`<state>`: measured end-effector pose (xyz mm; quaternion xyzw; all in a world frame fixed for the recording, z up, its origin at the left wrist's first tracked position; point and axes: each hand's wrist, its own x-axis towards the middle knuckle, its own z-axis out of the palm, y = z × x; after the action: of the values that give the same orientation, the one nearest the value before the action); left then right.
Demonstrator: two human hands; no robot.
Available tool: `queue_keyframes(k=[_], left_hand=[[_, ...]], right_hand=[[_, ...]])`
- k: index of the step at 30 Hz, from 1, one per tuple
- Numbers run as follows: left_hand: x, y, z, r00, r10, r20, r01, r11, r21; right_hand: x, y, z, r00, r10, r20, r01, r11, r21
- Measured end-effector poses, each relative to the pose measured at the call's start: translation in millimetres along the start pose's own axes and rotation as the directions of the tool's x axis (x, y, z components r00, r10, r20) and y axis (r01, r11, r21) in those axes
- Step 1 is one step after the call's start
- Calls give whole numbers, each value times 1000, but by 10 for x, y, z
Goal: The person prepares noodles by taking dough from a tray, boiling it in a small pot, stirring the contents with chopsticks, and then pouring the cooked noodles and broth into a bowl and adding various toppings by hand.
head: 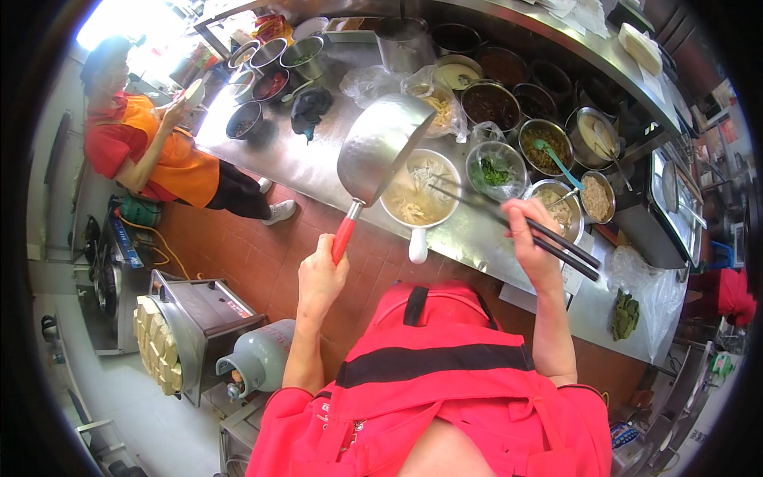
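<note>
My left hand (pixel 322 279) grips the red handle of a dented metal saucepan (pixel 375 146), which is tipped over a white handled bowl (pixel 418 226). Inside that bowl, pale noodle-like strips (pixel 416 210) lie in cloudy liquid. A pair of long dark chopsticks (pixel 539 235) is held in my right hand (pixel 532 241), their blurred tips over the bowl's right side. Just beyond my right hand, a plastic-lined bowl holds chopped green herbs (pixel 493 172). A metal bowl of pale food (pixel 557 206) sits behind my right fingers, partly covered by them.
A steel counter (pixel 325 161) carries several pots and bowls of food, a dark cloth (pixel 311 110) and a plastic bag (pixel 438 110). At the far left a co-worker (pixel 155 137) in an orange apron holds a bowl. A gas cylinder (pixel 268 352) stands to my left.
</note>
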<state>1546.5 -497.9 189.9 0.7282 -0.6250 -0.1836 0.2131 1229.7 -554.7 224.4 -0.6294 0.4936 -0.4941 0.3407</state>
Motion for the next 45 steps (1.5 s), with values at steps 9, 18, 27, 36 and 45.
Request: queue_keyframes(k=[9, 18, 27, 36, 45], left_hand=[[-53, 82, -95, 998, 33, -45, -31, 998, 47], [-60, 80, -72, 996, -67, 65, 76, 987, -144], [-232, 155, 48, 960, -237, 151, 272, 916, -296], [-891, 764, 573, 831, -456, 319, 401, 94, -911], [-2145, 1002, 802, 940, -289, 180, -110, -757, -644]], right_hand=[[3, 329, 467, 994, -89, 66, 90, 996, -19], [-40, 401, 342, 958, -127, 258, 154, 984, -87], [56, 585, -179, 983, 144, 115, -154, 984, 85], [542, 795, -984, 985, 171, 30, -172, 935, 310], [-45, 623, -181, 611, -123, 782, -779, 83, 622]])
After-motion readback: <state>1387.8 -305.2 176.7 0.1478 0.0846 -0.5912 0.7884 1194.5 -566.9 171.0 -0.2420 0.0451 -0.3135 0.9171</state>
